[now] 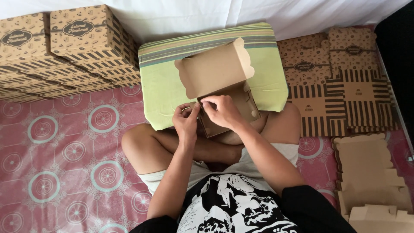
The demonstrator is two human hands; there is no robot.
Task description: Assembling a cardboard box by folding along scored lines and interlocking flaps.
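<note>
- Head view: a half-folded brown cardboard box (224, 92) sits at the centre of the scene, over the person's crossed legs and against the near edge of a green striped cushion (164, 82). Its lid flap stands open, tilted toward the far side.
- The left hand (186, 122) pinches the box's near left wall, fingers clenched on the cardboard edge.
- The right hand (222, 111) grasps the same wall just beside it, fingertips curled over the rim; the two hands touch.
- Finished printed boxes (64, 47) are stacked far left.
- Flat printed blanks (340, 82) lie right of the cushion.
- Plain unfolded blanks (371, 181) lie near right on a pink patterned mat (64, 151).
</note>
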